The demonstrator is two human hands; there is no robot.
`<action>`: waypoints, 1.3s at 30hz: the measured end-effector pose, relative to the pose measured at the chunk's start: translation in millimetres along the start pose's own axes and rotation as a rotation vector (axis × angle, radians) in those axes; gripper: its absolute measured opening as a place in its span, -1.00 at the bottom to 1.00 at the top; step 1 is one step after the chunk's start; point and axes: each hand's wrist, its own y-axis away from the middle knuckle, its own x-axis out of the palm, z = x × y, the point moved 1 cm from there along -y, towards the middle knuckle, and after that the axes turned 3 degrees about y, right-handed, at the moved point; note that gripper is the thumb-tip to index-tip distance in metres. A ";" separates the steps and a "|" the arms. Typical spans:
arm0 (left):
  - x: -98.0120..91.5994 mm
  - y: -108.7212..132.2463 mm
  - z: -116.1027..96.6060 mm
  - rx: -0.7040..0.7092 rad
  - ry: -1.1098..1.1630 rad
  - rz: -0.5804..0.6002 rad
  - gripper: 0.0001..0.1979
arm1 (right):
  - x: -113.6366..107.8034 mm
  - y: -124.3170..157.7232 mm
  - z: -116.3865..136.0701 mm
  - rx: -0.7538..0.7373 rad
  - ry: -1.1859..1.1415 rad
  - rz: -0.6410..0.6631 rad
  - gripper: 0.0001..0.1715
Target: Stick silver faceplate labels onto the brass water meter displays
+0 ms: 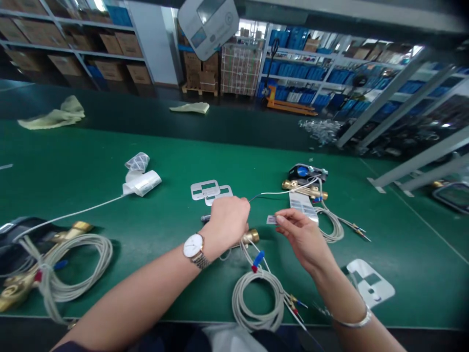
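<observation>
My left hand (229, 220), with a watch on its wrist, is closed at the middle of the green bench. A thin white cable (274, 193) with a dark end section runs into its fingers from the right; the fingertips are hidden. Beneath this hand lies a brass valve body (252, 236), mostly covered, with a coiled grey cable (238, 298) and a blue tag in front. My right hand (302, 237) pinches a small white printed label (271, 220) between thumb and fingers, a short way to the right of the left hand.
White cut-out panels (204, 189) lie beyond my left hand; another panel (373, 283) lies at right. A brass meter assembly (306, 189) with a label strip (302, 205) sits behind my right hand. At left are another coiled assembly (80, 269) and a label roll (142, 183). Metal posts (403, 102) stand right.
</observation>
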 end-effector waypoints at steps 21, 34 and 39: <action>-21.5 118.1 56.1 -0.125 0.914 -0.298 0.19 | 83.2 26.4 52.3 -0.145 0.213 0.429 -0.45; -9.9 114.1 50.1 -0.156 0.965 -0.466 0.14 | 96.1 31.9 59.3 -0.072 0.301 0.342 -0.55; -8.3 113.6 49.5 -0.179 0.978 -0.501 0.12 | 92.6 31.1 53.0 -0.083 0.294 0.298 -0.64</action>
